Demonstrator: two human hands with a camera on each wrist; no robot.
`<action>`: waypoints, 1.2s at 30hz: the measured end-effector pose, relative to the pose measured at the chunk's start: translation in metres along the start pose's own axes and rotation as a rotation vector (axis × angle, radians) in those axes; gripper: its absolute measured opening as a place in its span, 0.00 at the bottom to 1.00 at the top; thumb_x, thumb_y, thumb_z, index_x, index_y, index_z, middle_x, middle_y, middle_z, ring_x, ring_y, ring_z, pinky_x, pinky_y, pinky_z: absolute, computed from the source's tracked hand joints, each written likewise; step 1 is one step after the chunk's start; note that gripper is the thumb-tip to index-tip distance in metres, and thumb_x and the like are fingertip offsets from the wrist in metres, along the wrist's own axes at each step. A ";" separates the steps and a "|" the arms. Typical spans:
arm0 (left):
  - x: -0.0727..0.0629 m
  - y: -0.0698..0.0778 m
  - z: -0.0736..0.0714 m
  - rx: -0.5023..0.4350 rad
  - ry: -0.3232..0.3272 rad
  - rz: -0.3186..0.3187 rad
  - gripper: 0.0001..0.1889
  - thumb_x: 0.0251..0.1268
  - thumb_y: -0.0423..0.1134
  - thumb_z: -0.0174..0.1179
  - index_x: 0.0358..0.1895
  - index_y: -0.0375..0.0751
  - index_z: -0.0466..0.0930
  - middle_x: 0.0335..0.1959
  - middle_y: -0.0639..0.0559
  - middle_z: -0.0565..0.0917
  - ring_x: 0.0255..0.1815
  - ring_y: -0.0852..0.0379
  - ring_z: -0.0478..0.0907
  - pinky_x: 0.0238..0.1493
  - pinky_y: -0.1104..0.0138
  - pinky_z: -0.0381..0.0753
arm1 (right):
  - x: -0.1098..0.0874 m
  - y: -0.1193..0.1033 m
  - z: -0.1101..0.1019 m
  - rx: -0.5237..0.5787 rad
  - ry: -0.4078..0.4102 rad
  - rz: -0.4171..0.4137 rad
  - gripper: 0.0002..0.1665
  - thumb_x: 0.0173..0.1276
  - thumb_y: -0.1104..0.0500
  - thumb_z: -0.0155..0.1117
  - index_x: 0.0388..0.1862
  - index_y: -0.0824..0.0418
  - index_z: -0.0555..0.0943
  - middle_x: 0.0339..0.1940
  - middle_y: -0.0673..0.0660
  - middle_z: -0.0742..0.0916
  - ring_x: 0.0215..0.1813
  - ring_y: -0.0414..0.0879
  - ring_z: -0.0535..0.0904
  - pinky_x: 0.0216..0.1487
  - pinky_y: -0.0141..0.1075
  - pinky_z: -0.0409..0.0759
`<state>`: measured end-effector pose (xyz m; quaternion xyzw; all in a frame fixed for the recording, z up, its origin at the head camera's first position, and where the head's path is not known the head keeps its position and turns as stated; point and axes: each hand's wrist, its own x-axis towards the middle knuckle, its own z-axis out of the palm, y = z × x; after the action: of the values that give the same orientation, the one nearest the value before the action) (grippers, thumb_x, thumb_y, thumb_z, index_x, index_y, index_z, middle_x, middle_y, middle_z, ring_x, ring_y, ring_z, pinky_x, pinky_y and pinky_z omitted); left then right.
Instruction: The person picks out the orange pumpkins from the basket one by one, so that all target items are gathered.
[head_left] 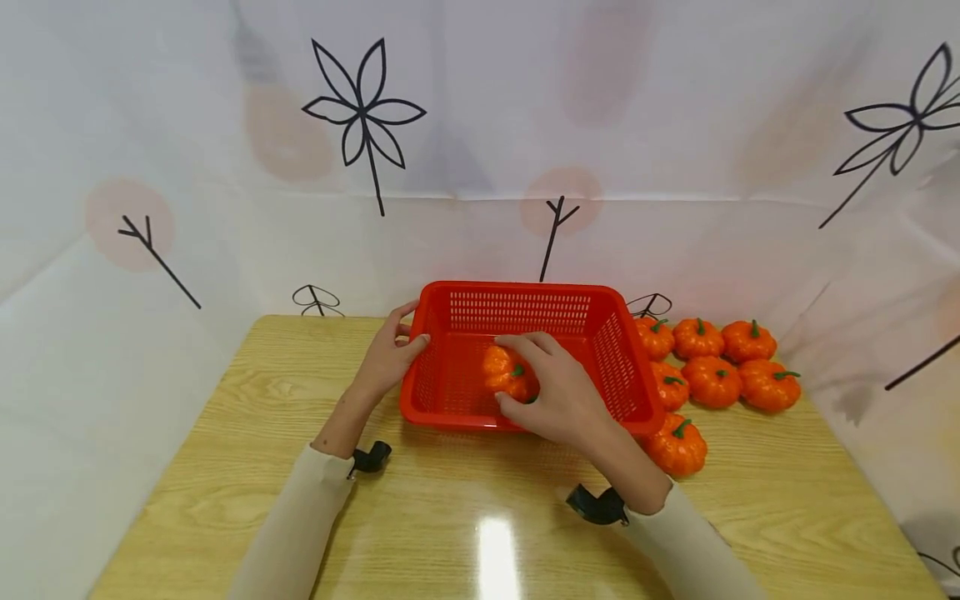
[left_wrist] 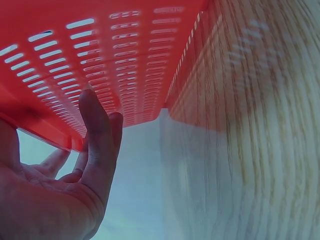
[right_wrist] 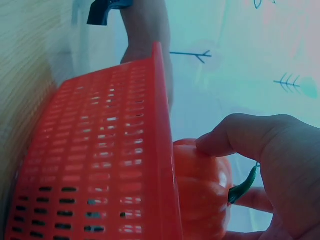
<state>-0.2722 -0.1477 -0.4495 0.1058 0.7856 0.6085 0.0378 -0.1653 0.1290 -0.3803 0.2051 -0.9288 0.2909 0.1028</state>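
A red plastic basket with slotted walls stands on the table. My left hand grips its left rim, the thumb over the edge and the fingers against the outer wall. In the left wrist view those fingers touch the slots from outside. My right hand reaches over the basket's near side and holds a small orange pumpkin between thumb and fingers. That pumpkin shows its green stem in the right wrist view, with the basket wall hiding its lower part. Whether it touches the basket floor, I cannot tell.
Several more orange pumpkins with green stems sit in rows right of the basket, the nearest one close to its front right corner. Wooden tabletop lies in front. A white cloth with plant drawings hangs behind.
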 end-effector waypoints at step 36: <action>0.000 0.002 -0.001 -0.014 -0.011 -0.028 0.36 0.81 0.36 0.57 0.86 0.45 0.55 0.60 0.31 0.76 0.53 0.32 0.83 0.46 0.55 0.91 | -0.080 0.038 -0.069 -0.056 0.106 -0.002 0.43 0.58 0.58 0.85 0.72 0.46 0.78 0.66 0.47 0.81 0.63 0.48 0.79 0.54 0.56 0.85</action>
<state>-0.2719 -0.1479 -0.4472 0.0978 0.7825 0.6128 0.0515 -0.1053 0.2237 -0.3680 0.1874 -0.9297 0.2751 0.1577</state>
